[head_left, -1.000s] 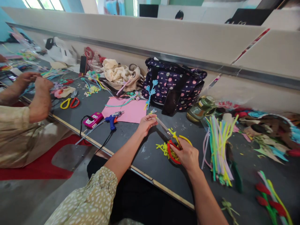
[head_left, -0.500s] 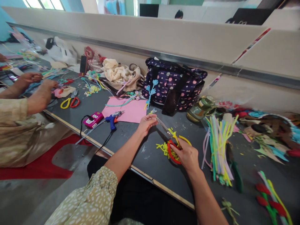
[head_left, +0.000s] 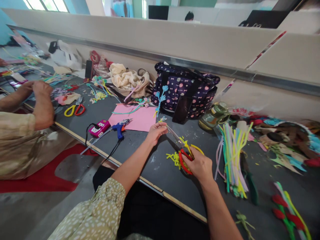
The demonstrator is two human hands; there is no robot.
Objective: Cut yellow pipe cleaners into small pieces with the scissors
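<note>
My right hand grips a pair of scissors by its red and yellow handles, with the blades pointing up and left. Near the blade tips, my left hand is closed in a pinch; whatever its fingers hold is too small or hidden to name. Short cut yellow pieces lie in a loose pile under and beside the scissors handles. Just beyond my left fingers is a small pale blue piece. A blue flower stem made of fuzzy wire stands against the dark patterned bag.
A pink sheet, a blue glue gun and a pink device lie to the left. On the right are a bundle of pipe cleaners and a green bottle. A co-worker's hands are at the far left.
My hands and the scissors have hardly moved. The co-worker's hands at the left have drawn together and shifted slightly.
</note>
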